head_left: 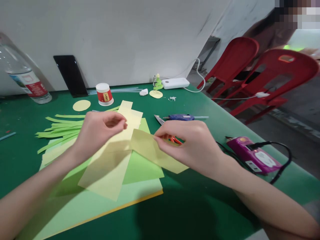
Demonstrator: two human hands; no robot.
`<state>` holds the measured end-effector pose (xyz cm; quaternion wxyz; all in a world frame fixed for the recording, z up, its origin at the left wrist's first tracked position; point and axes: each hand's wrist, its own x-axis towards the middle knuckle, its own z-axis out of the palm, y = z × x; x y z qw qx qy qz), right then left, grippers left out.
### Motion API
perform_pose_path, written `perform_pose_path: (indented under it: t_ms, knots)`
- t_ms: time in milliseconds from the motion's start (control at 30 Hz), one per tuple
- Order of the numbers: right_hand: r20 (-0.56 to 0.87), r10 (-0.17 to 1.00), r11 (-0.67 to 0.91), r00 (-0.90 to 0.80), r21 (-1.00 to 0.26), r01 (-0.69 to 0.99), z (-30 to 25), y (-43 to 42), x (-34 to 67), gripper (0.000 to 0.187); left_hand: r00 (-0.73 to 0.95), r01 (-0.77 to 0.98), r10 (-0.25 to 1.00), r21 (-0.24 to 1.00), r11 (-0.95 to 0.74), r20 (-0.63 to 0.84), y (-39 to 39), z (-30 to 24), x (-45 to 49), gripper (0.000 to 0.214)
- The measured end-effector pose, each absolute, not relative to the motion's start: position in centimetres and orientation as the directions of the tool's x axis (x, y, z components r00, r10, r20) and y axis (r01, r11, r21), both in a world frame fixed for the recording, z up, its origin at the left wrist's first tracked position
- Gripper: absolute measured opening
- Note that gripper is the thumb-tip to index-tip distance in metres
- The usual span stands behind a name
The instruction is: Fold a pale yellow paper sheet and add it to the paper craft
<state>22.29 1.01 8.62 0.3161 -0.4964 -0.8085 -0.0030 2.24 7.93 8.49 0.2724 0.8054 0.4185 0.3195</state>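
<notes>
My left hand (98, 131) and my right hand (192, 145) hold a pale yellow paper strip (147, 148) just above the green table (190, 206). My right hand pinches the strip's upper edge between thumb and fingers. My left hand is curled, its fingers closed near the strip's left end, over other yellow strips (110, 173) that lie on a stack of light green sheets (82, 206). Orange-handled scissors (160, 120) lie behind my right hand, mostly hidden by it.
Cut green paper strips (60, 130) lie at the left. A yellow paper circle (81, 105), a small red-and-white cup (104, 94), a dark phone (70, 76) and a water bottle (25, 78) stand behind. A blue glue gun (181, 117), white power bank (175, 83) and purple device (255, 156) are to the right. Red chairs (272, 75) stand beyond the table edge, with a person behind them.
</notes>
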Motion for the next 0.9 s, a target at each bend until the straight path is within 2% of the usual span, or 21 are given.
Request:
perform_pose_path:
  t_ms: [67, 133, 267, 333, 500, 633, 767, 900]
  knots:
    - [0.514, 0.810, 0.503, -0.282, -0.362, 0.785, 8.9, 1.2, 22.4, 0.015, 0.412, 0.439, 0.868, 0.774, -0.456, 0.278, 8.2, 8.8, 2.1, 0.015]
    - [0.509, 0.818, 0.507, -0.266, -0.421, 0.752, 9.1, 1.3, 22.5, 0.014, 0.488, 0.380, 0.830, 0.790, -0.481, 0.271, 7.8, 8.9, 2.3, 0.017]
    - [0.465, 0.859, 0.474, -0.214, -0.563, 0.677, 9.1, 1.6, 22.3, 0.009, 0.651, 0.389, 0.678, 0.617, -0.684, 0.342, 6.0, 8.4, 3.0, 0.012]
    - [0.441, 0.875, 0.460, -0.201, -0.625, 0.631, 9.0, 1.6, 22.0, 0.008, 0.658, 0.378, 0.638, 0.557, -0.740, 0.401, 5.3, 8.1, 3.3, 0.015]
    - [0.410, 0.888, 0.454, -0.205, -0.720, 0.525, 9.0, 1.3, 21.5, 0.010, 0.658, 0.352, 0.593, 0.507, -0.787, 0.464, 4.6, 7.9, 3.6, 0.012]
    - [0.388, 0.900, 0.434, -0.197, -0.764, 0.477, 9.2, 1.1, 21.5, 0.012, 0.676, 0.330, 0.501, 0.386, -0.861, 0.540, 4.5, 8.2, 3.5, 0.015]
    - [0.335, 0.929, 0.370, -0.157, -0.818, 0.440, 9.7, 1.5, 22.0, 0.012, 0.661, 0.384, 0.498, 0.317, -0.867, 0.561, 4.5, 8.7, 2.9, 0.018]
    - [0.267, 0.949, 0.316, -0.169, -0.831, 0.458, 10.0, 1.9, 22.8, 0.011, 0.648, 0.410, 0.523, 0.325, -0.852, 0.554, 4.7, 9.3, 2.6, 0.018]
